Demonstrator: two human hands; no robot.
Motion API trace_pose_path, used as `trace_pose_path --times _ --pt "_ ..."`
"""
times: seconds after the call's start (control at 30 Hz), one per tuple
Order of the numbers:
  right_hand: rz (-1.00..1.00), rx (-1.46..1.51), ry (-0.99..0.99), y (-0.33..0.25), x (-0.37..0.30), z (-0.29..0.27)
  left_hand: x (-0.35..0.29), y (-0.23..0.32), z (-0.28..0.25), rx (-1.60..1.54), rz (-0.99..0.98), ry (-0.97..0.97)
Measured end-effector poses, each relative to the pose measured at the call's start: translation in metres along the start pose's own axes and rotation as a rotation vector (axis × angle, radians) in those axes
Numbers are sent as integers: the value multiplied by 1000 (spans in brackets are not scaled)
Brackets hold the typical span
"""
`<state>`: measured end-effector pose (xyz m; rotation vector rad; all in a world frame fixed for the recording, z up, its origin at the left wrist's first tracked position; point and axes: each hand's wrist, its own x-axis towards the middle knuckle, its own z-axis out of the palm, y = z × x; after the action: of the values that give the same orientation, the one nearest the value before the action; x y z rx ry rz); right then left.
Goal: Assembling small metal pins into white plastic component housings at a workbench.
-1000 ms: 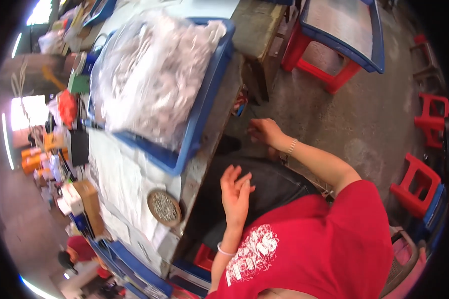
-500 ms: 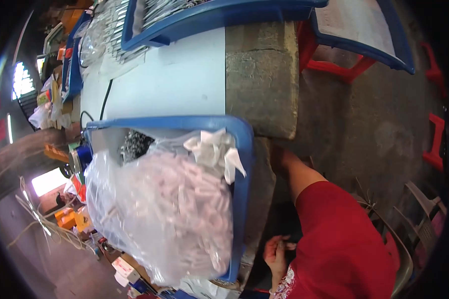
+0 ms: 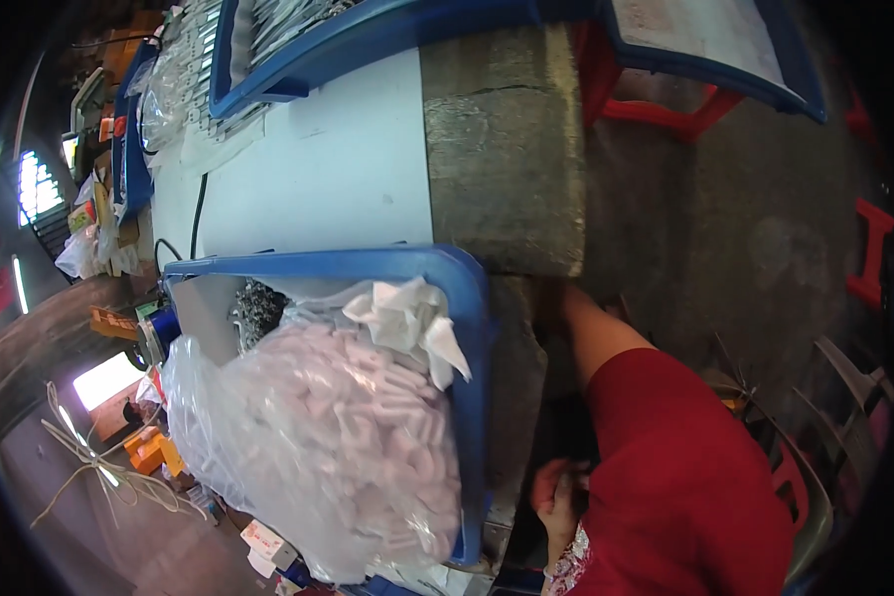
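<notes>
My left hand is low in the view, in the dark gap between the table edge and my red-clad lap. Its fingers are curled together and somewhat blurred; what they hold, if anything, cannot be made out. A patterned cuff shows at the wrist. No right hand is visible. Nearest to the hand is a blue plastic crate. A clear plastic bag full of pale pinkish small pieces fills much of it. Crumpled white sheets lie on top, and dark metallic small parts sit in the far left corner.
Beyond the crate are a white tabletop and a worn brown board. A second blue tray holds thin metallic pieces. Right of it, another blue tray rests over a red stool. Grey chairs stand at right.
The whole view has shifted slightly, so the table and crate sit a little further left. My left hand stays in the same gap, its fingers now drawn closer together.
</notes>
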<state>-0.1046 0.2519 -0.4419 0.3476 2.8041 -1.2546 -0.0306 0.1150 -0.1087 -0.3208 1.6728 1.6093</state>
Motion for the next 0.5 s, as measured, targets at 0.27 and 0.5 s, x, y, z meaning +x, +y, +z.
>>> trace_pose_path --times 0.27,0.5 --pt "-149 -77 -113 -18 60 -110 -3 12 17 110 77 -63" --pt "-185 782 -869 -129 -36 -154 -56 -17 -14 471 386 231"
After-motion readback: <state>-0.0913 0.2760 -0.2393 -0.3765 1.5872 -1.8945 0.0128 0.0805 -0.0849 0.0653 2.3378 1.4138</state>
